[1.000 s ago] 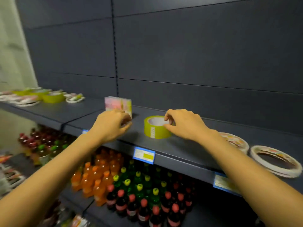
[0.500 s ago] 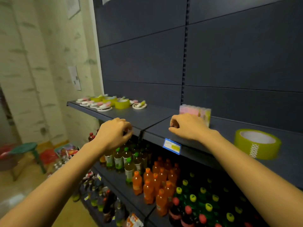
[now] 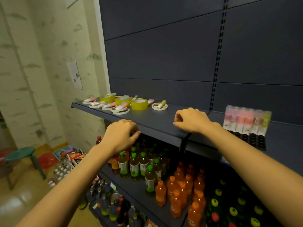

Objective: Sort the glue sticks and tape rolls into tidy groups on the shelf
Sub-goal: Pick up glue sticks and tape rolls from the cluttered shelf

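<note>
"Where are the tape rolls point(image 3: 139, 104) and glue sticks point(image 3: 113, 104)?"
"Mixed together at the shelf's point(image 3: 157, 119) left end. 1 pack point(image 3: 246, 119) of sticks stands further right."
"And each grip?"
"Right grip point(image 3: 191, 120) curled, empty, over the shelf. Left grip point(image 3: 120, 134) curled at its front edge; I cannot tell whether it holds anything."

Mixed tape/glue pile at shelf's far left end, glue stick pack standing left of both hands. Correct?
No. Head view: the glue stick pack stands right of the right hand, not left of both. The mixed pile is at the far left end of the shelf.
</note>
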The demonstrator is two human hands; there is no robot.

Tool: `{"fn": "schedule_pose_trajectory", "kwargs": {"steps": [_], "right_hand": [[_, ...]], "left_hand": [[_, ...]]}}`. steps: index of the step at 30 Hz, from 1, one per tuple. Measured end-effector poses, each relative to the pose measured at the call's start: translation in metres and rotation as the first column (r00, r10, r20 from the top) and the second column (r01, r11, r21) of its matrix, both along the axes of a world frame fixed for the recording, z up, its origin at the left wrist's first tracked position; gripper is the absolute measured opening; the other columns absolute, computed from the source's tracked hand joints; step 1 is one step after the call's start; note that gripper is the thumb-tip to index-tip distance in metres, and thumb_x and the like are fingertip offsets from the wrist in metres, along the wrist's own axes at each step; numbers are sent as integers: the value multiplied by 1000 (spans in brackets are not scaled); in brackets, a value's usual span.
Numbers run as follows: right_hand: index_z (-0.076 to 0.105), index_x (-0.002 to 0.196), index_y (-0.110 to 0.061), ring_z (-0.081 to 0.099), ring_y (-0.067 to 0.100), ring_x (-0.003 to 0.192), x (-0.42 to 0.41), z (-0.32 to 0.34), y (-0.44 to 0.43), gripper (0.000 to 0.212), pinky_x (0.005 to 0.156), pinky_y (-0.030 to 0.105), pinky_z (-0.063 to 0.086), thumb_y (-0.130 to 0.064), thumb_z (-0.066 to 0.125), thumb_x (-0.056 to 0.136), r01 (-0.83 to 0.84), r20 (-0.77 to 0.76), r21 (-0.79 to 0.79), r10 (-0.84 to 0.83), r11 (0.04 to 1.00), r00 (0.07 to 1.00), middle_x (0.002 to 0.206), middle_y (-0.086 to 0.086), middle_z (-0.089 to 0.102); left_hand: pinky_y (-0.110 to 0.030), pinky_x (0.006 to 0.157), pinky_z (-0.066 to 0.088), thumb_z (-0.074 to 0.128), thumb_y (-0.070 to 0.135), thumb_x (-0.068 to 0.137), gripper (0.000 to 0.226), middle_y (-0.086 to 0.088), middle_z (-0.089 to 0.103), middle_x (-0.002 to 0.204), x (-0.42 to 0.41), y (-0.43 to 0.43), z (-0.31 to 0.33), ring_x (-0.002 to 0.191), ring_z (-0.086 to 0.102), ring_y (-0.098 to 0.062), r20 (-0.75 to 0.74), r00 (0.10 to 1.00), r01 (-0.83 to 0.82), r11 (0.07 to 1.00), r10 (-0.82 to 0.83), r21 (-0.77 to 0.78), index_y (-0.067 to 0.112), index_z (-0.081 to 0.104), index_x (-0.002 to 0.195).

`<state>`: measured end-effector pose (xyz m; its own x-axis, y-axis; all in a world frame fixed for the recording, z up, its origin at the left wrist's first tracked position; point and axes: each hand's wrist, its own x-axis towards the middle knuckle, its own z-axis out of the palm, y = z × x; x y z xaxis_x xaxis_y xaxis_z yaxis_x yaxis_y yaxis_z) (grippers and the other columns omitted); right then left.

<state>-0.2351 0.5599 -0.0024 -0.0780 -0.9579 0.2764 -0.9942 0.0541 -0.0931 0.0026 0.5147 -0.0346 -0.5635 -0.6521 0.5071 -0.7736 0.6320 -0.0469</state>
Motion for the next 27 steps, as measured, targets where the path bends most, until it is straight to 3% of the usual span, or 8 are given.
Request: {"fn": "schedule_pose_trajectory", "kwargs": {"steps": [11,17,21,24,27], "right_hand": [[58,107,-21,58,26,100,-7,-6,-145,24,74,34,43,-37,51,91,119,-28,23,-118,993,993,113,4,61],[59,111,-13,58,30,101,-32,1,-230,31,80,38,46,-36,52,92,247,152,20,-247,969,957,114,10,62],[62,107,-4,59,30,95,-40,-6,-275,38,79,39,49,-37,51,93,328,252,34,-325,944,911,108,14,63],[52,115,-6,55,29,100,-40,-14,-306,37,75,36,44,-36,50,93,385,283,60,-385,921,878,115,14,58],[41,127,-5,52,32,112,-35,-20,-334,53,76,36,42,-39,56,90,478,297,64,-474,876,829,125,15,52]], "left_hand": [[-28,70,37,46,40,92,28,1,64,108,-13,-143,-1,105,55,-18,9,998,57,998,-57,3,22,63,104],[-33,74,46,47,38,92,28,-3,67,106,-34,-230,15,102,59,-24,83,994,64,997,-68,52,20,64,106],[-36,79,47,49,37,91,27,-5,69,96,-50,-272,22,96,61,-25,35,992,116,988,-120,103,17,66,98],[-34,77,49,48,36,92,30,-6,68,98,-63,-299,25,91,61,-22,40,984,169,979,-175,118,14,68,98],[-35,80,50,47,38,93,31,-4,69,100,-72,-324,27,90,61,-20,19,971,234,963,-239,135,16,68,101]]}}
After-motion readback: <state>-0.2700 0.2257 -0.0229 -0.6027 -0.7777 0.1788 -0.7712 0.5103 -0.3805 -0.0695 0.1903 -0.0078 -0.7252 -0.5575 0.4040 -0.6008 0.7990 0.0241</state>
